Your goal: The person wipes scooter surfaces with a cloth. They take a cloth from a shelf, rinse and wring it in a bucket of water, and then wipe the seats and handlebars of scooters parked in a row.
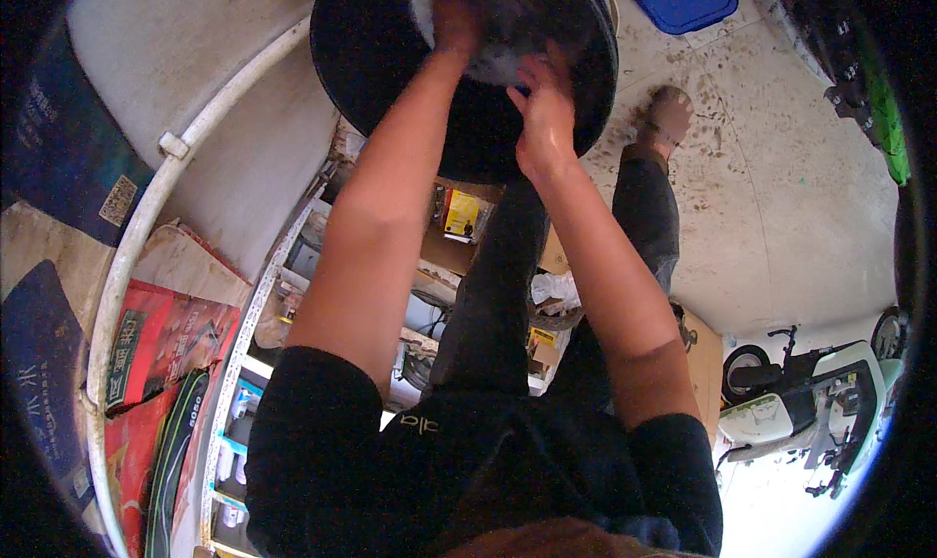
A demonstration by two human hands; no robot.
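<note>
A large, round black tub-like vessel (395, 111) is before me at the top of the view. Its inside is dark, with a cloudy greyish-white patch (498, 64) that I cannot make out clearly. My left hand (455, 23) reaches deep over the middle of it, blurred and dim, so whatever it touches is hidden. Lower and to its right, my right hand (545, 111) is over the vessel's near right part. Its fingers are apart, slightly blurred at the tips, and nothing shows in its grasp.
A white pipe (212, 108) curves along the wall at left, near red printed packaging (172, 338). Metal shelving (241, 338) holds assorted goods. My brown shoe (667, 115) rests on stained floor tiles (747, 118). A blue panel (684, 1), a cardboard box (699, 360) and an electric scooter (827, 397) are at right.
</note>
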